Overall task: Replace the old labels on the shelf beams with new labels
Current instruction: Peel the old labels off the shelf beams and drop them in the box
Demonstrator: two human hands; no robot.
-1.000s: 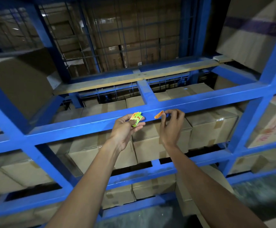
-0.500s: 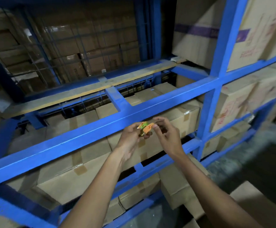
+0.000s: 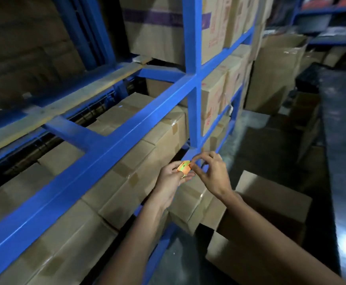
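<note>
My left hand (image 3: 171, 177) holds a small bunch of orange and green labels (image 3: 183, 167) in its fingertips, just in front of the blue shelf frame. My right hand (image 3: 211, 171) is beside it, with thumb and forefinger pinching the right edge of the same labels. Both hands hover below the long blue shelf beam (image 3: 106, 155) and near the foot of the blue upright post (image 3: 191, 79). No label shows on the beam in this view.
Taped cardboard boxes (image 3: 147, 161) fill the shelf behind the beam and the levels above. An open cardboard box (image 3: 271, 204) stands on the floor at the right. A dark surface (image 3: 343, 140) runs along the far right.
My right hand peeled an orange label off the beam and brought it to the bunch in my left hand. The view has swung right and down, and both hands dropped below the beam.
</note>
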